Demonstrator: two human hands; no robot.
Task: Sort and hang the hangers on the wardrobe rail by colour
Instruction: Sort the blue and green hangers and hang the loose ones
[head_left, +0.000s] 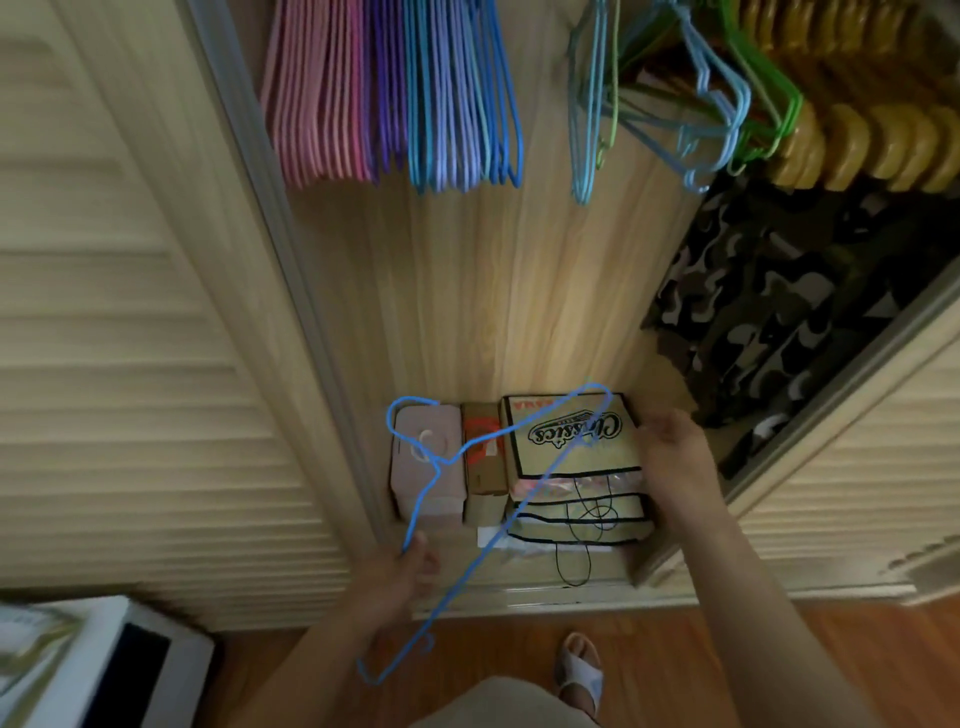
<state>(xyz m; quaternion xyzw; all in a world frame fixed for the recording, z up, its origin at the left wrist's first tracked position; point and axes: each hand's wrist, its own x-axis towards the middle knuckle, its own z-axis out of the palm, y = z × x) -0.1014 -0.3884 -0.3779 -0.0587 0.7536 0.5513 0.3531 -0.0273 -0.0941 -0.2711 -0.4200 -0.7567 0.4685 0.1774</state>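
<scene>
1. Left hand (397, 577) grips a blue wire hanger (483, 512) by one shoulder wire, thumb and fingers curled round it, low in front of the open wardrobe.
2. Right hand (675, 457) hovers beside the far end of that hanger, fingers loosely bent; it appears to hold nothing, though whether a fingertip touches the wire I cannot tell.
3. That hanger lies tilted across the view, its hook (410, 415) up-left over a pink box (428, 470), its long bar running from near the "Classics" bag (574, 441) down toward the wooden floor (779, 654).
4. Beneath it, on the wardrobe floor, a brown carton (485, 467) stands between the pink box and the bag, and loose black cords (587, 525) trail from the bags.
5. Above, hanging in sorted blocks: pink hangers (317, 98), purple hangers (387, 93), then blue hangers (462, 98). Further right hangs a loose tangle of light-blue hangers (711, 104) and green hangers (769, 93), then wooden hangers (852, 140) over camouflage clothing (779, 312).
6. Likely next: lift it up to the blue block.
7. Risks, as I judge them: a one-sided grip lets the thin wire swing and twist; the hook or lower corner could snag the black cords on the way up; raised carelessly, it could catch neighbouring hangers, or land among the purple ones.
</scene>
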